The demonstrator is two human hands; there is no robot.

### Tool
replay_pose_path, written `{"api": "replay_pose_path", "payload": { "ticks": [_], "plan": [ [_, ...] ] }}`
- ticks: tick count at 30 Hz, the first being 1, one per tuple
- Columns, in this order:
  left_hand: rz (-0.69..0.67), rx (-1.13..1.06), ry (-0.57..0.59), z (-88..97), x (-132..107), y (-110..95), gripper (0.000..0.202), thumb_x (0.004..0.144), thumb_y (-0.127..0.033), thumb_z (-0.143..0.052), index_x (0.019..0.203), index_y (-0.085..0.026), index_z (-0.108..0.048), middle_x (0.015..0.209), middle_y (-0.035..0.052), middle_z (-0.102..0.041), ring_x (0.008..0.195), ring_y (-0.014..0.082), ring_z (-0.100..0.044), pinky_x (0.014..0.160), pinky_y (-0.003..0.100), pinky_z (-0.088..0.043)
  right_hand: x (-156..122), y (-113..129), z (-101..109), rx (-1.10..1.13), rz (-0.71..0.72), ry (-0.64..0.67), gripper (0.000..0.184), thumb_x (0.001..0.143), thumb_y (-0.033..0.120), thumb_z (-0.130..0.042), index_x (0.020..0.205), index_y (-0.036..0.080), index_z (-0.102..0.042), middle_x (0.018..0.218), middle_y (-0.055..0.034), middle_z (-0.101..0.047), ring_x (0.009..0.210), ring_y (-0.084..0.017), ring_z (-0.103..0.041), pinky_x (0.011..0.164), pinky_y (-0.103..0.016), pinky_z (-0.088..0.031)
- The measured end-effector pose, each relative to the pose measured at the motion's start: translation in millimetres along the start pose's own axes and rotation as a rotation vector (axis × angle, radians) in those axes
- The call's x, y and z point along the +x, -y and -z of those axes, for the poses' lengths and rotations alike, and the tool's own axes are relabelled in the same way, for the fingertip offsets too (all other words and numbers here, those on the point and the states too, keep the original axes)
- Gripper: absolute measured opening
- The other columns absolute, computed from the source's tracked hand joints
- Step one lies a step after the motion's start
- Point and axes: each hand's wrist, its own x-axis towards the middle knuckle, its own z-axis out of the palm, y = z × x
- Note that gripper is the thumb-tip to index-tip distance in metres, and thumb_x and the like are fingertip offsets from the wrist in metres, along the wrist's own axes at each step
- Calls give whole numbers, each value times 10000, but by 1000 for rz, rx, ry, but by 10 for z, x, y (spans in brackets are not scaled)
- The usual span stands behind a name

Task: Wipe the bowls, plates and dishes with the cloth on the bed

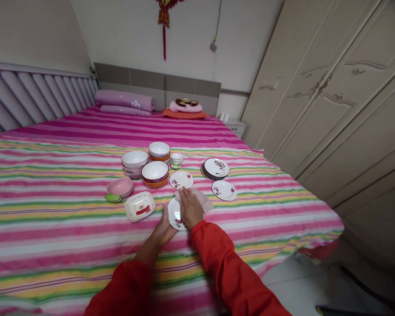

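A small white plate with red flowers (pixel 175 213) lies on the striped bedspread (pixel 52 210) in front of me. My left hand (pixel 165 230) grips its near left rim from below, fingers curled. Flat on top of the plate rests my right hand (pixel 190 209), pressing a pinkish cloth (pixel 202 198) that sticks out to the right. Both sleeves are red.
Behind the plate lie two more flowered plates (pixel 181 179) (pixel 224 190), a stack of plates (pixel 215 168), stacked bowls (pixel 155 174) (pixel 134 163) (pixel 159 151), small cups (pixel 176 159), a pink dish (pixel 120 188) and a rectangular dish (pixel 140 206). A wardrobe (pixel 332 101) stands right of the bed.
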Motion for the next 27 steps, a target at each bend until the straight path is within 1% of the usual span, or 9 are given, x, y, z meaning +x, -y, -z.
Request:
{"api": "replay_pose_path", "payload": {
  "ticks": [3, 5, 8, 11, 14, 17, 21, 24, 27],
  "plan": [
    [-11, 4, -6, -13, -15, -3, 604, 901, -567, -263, 1445, -307, -297, 1440, 53, -453, 1366, 207, -336, 1136, 421, -201, 68, 145, -51, 35, 43, 59, 500, 941, 215, -381, 1437, 167, -341, 1504, -77, -314, 1401, -233, -247, 1122, -455, -222],
    [-23, 26, -74, -13, -36, -7, 572, 915, -547, -242, 1431, -317, -327, 1433, 32, -465, 1371, 191, -327, 1139, 401, -197, 44, 243, -91, 66, 104, 93, 484, 952, 240, -371, 1432, 187, -350, 1492, -65, -342, 1397, -217, -260, 1131, -444, -208],
    [-28, 69, -214, -25, -77, -15, 547, 929, -524, -232, 1407, -305, -380, 1398, 22, -507, 1354, 178, -356, 1135, 369, -216, -78, 338, -133, 100, 156, 116, 479, 950, 221, -359, 1429, 206, -357, 1486, -42, -358, 1397, -199, -260, 1133, -420, -219],
    [-39, 80, -305, -61, -109, -22, 569, 919, -536, -265, 1395, -257, -404, 1337, 74, -564, 1285, 180, -459, 1115, 362, -277, -278, 337, -136, 119, 193, 120, 504, 938, 193, -364, 1441, 208, -337, 1484, -39, -363, 1397, -189, -260, 1119, -393, -259],
    [53, 88, -331, -94, -126, -26, 654, 892, -581, -282, 1355, -152, -453, 1226, 153, -630, 1182, 217, -560, 1073, 381, -352, -516, 260, -114, 120, 236, 97, 509, 939, 197, -372, 1446, 205, -325, 1474, -49, -380, 1378, -182, -304, 1102, -379, -299],
    [121, 105, -299, -99, -122, -22, 716, 877, -609, -261, 1310, -88, -495, 1142, 188, -665, 1126, 250, -596, 1044, 404, -384, -721, 130, -79, 81, 252, 81, 509, 930, 197, -401, 1436, 203, -346, 1456, -61, -407, 1355, -200, -350, 1082, -405, -331],
    [94, 67, -180, -79, -86, 0, 674, 883, -594, -297, 1339, -133, -481, 1204, 166, -640, 1180, 271, -552, 1049, 431, -365, -813, -87, -20, 20, 235, 44, 519, 924, 170, -396, 1438, 212, -346, 1447, -67, -420, 1361, -217, -341, 1093, -432, -297],
    [103, 38, -116, -77, -57, 10, 653, 874, -593, -338, 1377, -189, -441, 1300, 147, -581, 1234, 281, -500, 1056, 455, -345, -702, -230, 13, -2, 176, -3, 523, 933, 172, -372, 1452, 210, -317, 1473, -68, -377, 1383, -225, -294, 1106, -443, -260],
    [75, 21, -91, -82, -43, 3, 622, 879, -581, -341, 1408, -258, -388, 1367, 119, -529, 1273, 274, -459, 1057, 473, -334, -468, -314, 18, 17, 111, -3, 529, 935, 187, -361, 1460, 213, -297, 1491, -59, -347, 1394, -235, -266, 1111, -458, -245]
  ]
}}
